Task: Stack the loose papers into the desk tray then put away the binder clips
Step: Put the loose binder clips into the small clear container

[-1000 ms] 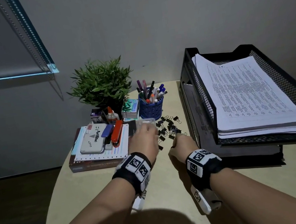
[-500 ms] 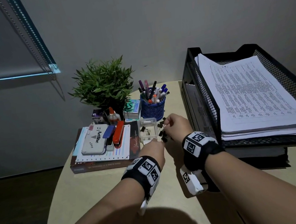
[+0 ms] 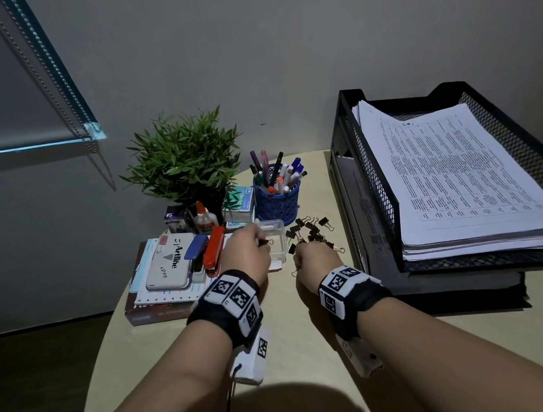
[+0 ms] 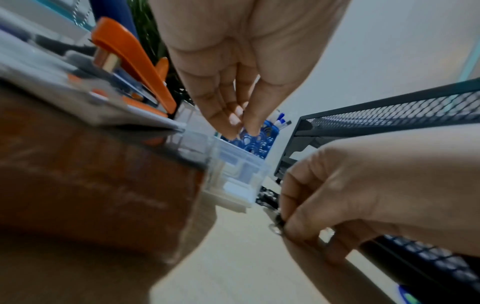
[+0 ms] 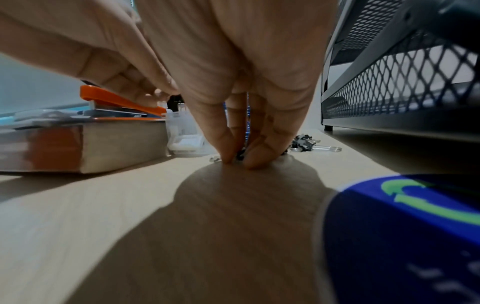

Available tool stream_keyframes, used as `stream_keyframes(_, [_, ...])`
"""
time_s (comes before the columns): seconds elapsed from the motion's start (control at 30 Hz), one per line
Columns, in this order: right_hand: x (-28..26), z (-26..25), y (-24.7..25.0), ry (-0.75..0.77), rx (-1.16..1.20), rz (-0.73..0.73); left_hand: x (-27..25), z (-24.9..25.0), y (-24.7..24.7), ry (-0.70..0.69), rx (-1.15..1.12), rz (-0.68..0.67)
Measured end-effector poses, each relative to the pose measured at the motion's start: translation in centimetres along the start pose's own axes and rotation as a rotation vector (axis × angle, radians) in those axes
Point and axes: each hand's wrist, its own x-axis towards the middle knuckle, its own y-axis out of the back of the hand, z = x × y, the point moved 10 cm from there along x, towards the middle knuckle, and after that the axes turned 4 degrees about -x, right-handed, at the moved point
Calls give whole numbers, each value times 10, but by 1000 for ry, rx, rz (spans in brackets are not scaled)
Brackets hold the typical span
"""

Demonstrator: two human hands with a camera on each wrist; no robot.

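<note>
Several black binder clips point(image 3: 311, 230) lie loose on the table between a small clear plastic box point(image 3: 276, 236) and the black mesh desk tray point(image 3: 361, 166). A thick stack of printed papers point(image 3: 459, 174) fills the tray's top tier. My left hand point(image 3: 262, 241) hovers over the box point(image 4: 233, 170), fingers pointing down and pinching a small black clip. My right hand point(image 3: 299, 257) is down on the table at the near edge of the pile. Its fingertips point(image 5: 228, 152) pinch a clip point(image 4: 278, 222) against the tabletop.
A book stack point(image 3: 158, 303) left of the box carries an orange stapler point(image 3: 214, 251), a blue stapler and a white ink pad case point(image 3: 167, 264). Behind stand a plant point(image 3: 185, 162), a glue bottle point(image 3: 203, 218) and a blue pen cup point(image 3: 278, 201). The wall is close behind.
My right hand has come back from the box to the clip pile on the table. My left hand has gone forward from the table edge to above the box.
</note>
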Motion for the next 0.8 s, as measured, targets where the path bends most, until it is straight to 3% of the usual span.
stream_keyframes(0.17, [-1, -5, -2, 7, 2, 56, 6, -6, 2, 4, -76, -2])
stream_keyframes(0.3, [-2, -3, -3, -4, 27, 64, -6, -1, 11, -58, -81, 79])
stream_keyframes(0.37, [-4, 7, 2, -78, 68, 75, -13, -3, 2, -47, -29, 14])
stream_keyframes(0.47, [-11, 18, 28, -176, 231, 207, -22, -12, -26, -11, 96, -181])
stream_keyframes(0.63, [1, -2, 59, -57, 472, 272, -26, -6, -53, -49, 213, -331])
stream_keyframes(0.8, [1, 36, 42, -282, 353, 205, -24, 3, -75, -88, 272, -412])
